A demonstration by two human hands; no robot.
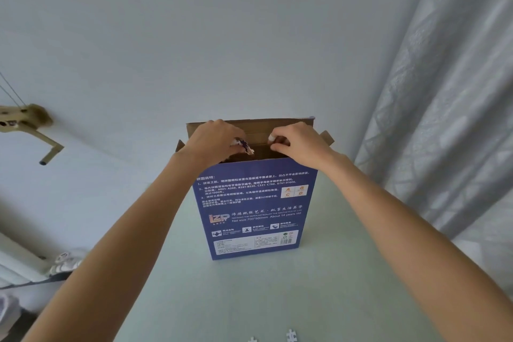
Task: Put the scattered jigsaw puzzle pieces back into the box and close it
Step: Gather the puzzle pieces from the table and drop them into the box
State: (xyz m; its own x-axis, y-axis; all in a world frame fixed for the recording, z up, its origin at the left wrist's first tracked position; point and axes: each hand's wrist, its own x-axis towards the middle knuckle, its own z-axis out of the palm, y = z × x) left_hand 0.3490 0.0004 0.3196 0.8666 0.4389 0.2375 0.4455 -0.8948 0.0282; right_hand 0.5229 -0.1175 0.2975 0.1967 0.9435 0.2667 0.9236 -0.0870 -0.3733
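Wall fitting: a tan folding bracket [26, 126] juts from the pale wall at the far left, well apart from the box.
Left hand: the left hand [213, 141] reaches over the open top of the box, fingers curled round a small clutch of printed jigsaw puzzle pieces [244, 145], held just above the opening.
Box: a tall blue cardboard box with white printed text [254, 211] stands upright on the pale green table [194, 286], near the middle, its brown flaps folded outward and the top open.
Right hand: the right hand [297, 140] is at the box's top edge, fingers curled tight, thumb against forefinger; whether it pinches a piece I cannot tell.
Loose pieces: two white-backed jigsaw pieces [291, 336] lie on the table at the near edge, well apart from the box.
Curtain: a grey sheer curtain [444, 119] hangs at the right.
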